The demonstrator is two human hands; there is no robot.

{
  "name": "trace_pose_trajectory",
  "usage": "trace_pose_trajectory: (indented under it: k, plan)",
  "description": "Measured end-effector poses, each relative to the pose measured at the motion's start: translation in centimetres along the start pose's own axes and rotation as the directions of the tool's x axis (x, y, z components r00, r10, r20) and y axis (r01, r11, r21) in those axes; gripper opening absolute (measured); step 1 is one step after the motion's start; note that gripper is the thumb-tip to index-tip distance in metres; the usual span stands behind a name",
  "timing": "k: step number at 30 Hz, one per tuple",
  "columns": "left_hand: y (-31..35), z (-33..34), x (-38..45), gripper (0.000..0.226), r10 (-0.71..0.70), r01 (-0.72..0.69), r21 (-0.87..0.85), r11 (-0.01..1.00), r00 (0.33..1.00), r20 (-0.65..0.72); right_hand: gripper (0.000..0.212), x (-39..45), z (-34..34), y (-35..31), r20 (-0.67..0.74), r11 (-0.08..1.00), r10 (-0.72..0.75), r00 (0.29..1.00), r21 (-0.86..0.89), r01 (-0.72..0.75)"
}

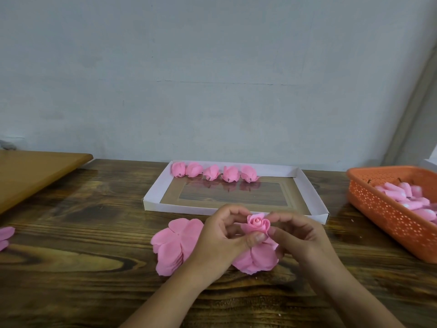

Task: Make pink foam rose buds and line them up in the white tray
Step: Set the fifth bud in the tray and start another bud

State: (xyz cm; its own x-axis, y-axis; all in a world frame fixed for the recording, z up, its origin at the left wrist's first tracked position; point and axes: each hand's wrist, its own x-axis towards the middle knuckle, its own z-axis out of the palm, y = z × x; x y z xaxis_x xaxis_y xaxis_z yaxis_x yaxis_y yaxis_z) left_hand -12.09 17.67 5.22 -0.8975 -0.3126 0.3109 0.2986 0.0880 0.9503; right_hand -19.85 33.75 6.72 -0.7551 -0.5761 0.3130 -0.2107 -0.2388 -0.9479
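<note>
Head view: left hand (220,242) and right hand (300,237) near centre, fingers of both curled and pinching half-formed rose bud (256,224), outer petals unwrapped below. Loose petal stack (175,247) on table just left. Beyond, white tray (153,192): five finished buds (214,172) lined along far edge, row incomplete. Orange basket (383,209) at right holds pink cores.

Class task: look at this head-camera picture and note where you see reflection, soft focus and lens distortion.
Head view: the white tray has a glossy floor that mirrors the five finished buds; the hands and the rose bud in their grip look slightly soft; light is even with faint shadows; wide-angle bending tilts the wall edge at right.
</note>
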Motion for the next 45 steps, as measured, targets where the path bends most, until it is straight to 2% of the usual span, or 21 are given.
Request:
trace_pose_trajectory:
  k: [14, 18, 21, 24, 27, 29, 32, 37, 45]
  plan:
    - [0.3, -0.1, -0.1, 0.048, -0.005, 0.004, 0.026, 1.0, 1.0, 0.021, 0.016, 0.0, -0.2, 0.1, 0.031, 1.0, -0.011, 0.999, 0.006, 0.011]
    - [0.3, -0.1, -0.1, 0.047, 0.002, -0.002, 0.008, 1.0, 1.0, 0.028, 0.031, 0.1, -0.5, 0.0, 0.032, 0.999, 0.05, 0.998, -0.001, -0.05]
    - [0.3, -0.1, -0.1, 0.049, -0.006, 0.007, -0.022, 1.0, 1.0, 0.03, 0.04, 0.1, -0.8, 0.2, 0.047, 0.989, 0.148, 0.988, 0.008, -0.148]
    - [0.3, -0.2, -0.1, 0.048, -0.018, 0.019, -0.064, 0.998, 1.0, 0.02, 0.034, 0.1, -0.3, 0.6, 0.175, 0.958, 0.244, 0.954, 0.11, -0.265]
    - [0.3, -0.2, 0.0, 0.042, -0.012, 0.012, -0.043, 0.999, 1.0, 0.002, 0.048, 0.1, 0.1, 1.1, 0.287, 0.883, 0.281, 0.916, 0.298, -0.364]
    - [0.4, -0.2, -0.1, 0.039, -0.01, 0.01, -0.048, 0.999, 1.0, 0.005, 0.057, 0.0, 0.1, 1.3, 0.324, 0.849, 0.254, 0.912, 0.377, -0.37]
    - [0.6, 0.0, -0.2, 0.039, 0.009, -0.009, 0.022, 1.0, 1.0, 0.014, 0.059, 0.0, -0.1, 1.4, 0.332, 0.824, 0.215, 0.918, 0.443, -0.353]
    - [0.8, -0.1, -0.2, 0.042, -0.008, 0.006, 0.058, 0.998, 0.999, 0.035, 0.065, 0.3, -0.6, 1.6, 0.266, 0.846, 0.238, 0.934, 0.416, -0.334]
    - [1.6, -0.8, -0.4, 0.04, -0.104, 0.106, 0.002, 0.994, 0.98, 0.171, 0.059, 0.8, -1.9, 1.6, 0.311, 0.856, 0.299, 0.902, 0.331, -0.397]
